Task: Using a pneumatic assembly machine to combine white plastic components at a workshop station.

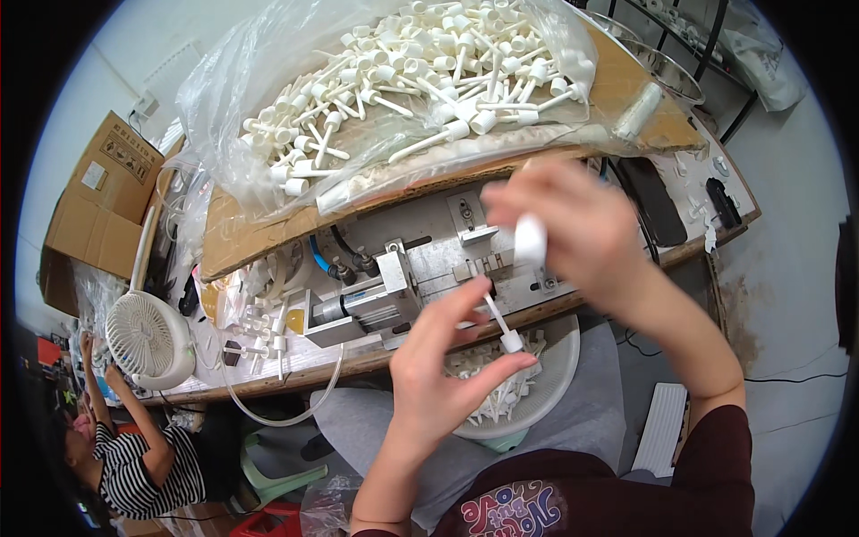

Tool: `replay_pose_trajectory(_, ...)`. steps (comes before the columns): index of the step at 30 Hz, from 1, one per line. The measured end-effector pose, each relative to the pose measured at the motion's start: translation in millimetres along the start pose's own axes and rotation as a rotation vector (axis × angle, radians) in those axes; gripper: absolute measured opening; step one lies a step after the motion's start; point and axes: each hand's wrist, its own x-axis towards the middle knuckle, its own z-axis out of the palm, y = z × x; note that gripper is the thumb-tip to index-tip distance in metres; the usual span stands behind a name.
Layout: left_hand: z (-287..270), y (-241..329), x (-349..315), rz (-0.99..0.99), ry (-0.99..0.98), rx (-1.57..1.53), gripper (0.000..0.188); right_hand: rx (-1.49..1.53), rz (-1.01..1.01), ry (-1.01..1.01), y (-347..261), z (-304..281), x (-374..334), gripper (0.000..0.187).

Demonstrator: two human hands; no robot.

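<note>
In my left hand (429, 371) is a small white plastic piece with a thin stem and a cup-shaped end (511, 341), between the thumb and fingers over the lap. My right hand (568, 224), smeared by motion, is raised above the metal fixture (385, 291) on the bench edge and closed around another white cup-ended piece (531, 240). A heap of the same kind of pieces (429, 67) lies on a clear plastic bag on the cardboard sheet. Under my left hand, a pale round basket (562, 376) in my lap holds several white pieces, partly hidden by the hand.
The cardboard sheet (234, 240) overhangs the bench. A dark phone (653, 201) lies at right, a white fan (150, 336) at left. A clear hose (286, 421) loops below the bench edge. At lower left, a person in a striped shirt (152, 474) works nearby.
</note>
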Motion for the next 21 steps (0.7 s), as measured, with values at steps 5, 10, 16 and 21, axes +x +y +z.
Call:
replay_pose_trajectory(5, 5.9, -4.2, -2.9, -0.07, 0.185, -0.267, 0.045, -0.019, -0.048, -0.165, -41.1, 11.5, -23.8, 0.045)
replay_pose_trajectory(10, -6.6, -3.2, -0.4, -0.037, 0.149, -0.113, 0.028, -0.081, -0.07, -0.107, -12.6, 5.3, 0.0, 0.045)
replay_pose_trajectory(16, 5.6, -30.3, 1.5, 0.321, 0.162, 0.382, 0.024, -0.31, 0.027, -0.138, 71.4, 0.4, 60.7, 0.038)
replay_pose_trajectory(21, 1.6, -46.3, -21.4, 0.267, 0.214, 0.427, 0.023, -0.405, 0.332, -0.554, 79.8, 26.2, 95.9, 0.025)
